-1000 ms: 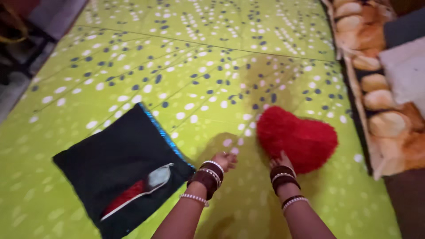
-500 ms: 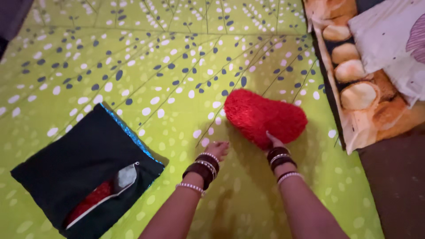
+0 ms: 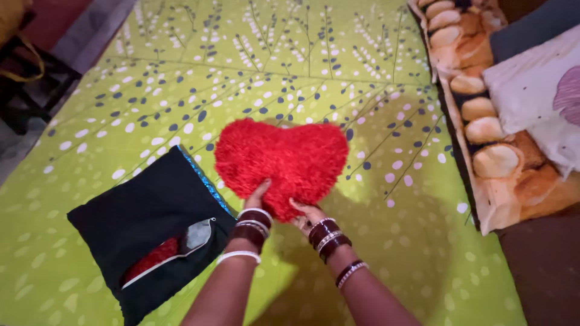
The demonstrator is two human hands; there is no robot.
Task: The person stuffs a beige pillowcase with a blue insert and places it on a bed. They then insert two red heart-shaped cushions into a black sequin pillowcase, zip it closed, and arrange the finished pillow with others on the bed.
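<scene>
**Heart cushion held in both hands over a green bedsheet**

Item 1: red shaggy heart cushion (image 3: 283, 163). It is gripped at its lower point by both hands, with its lobes pointing away from the person. It seems lifted just clear of the sheet, though the view does not settle this.

Item 2: left hand (image 3: 258, 196). It is closed on the cushion's lower left edge with the thumb on top, and bangles ring the wrist.

Item 3: right hand (image 3: 307, 214). It is curled under the cushion's tip with the palm up, fingers partly hidden by the pile, and the wrist also wears bangles.

Item 4: dark cushion cover (image 3: 148, 226). It lies flat just left of the left wrist, with a blue sequinned edge towards the hands and its zip open, showing red and grey inside.

Item 5: green bedsheet (image 3: 423, 253) with a white and navy leaf print. It spreads beneath and beyond both hands.

Item 6: brown printed cloth (image 3: 495, 157) and a pale pillow (image 3: 538, 102). Both lie well to the right of the right hand.
</scene>
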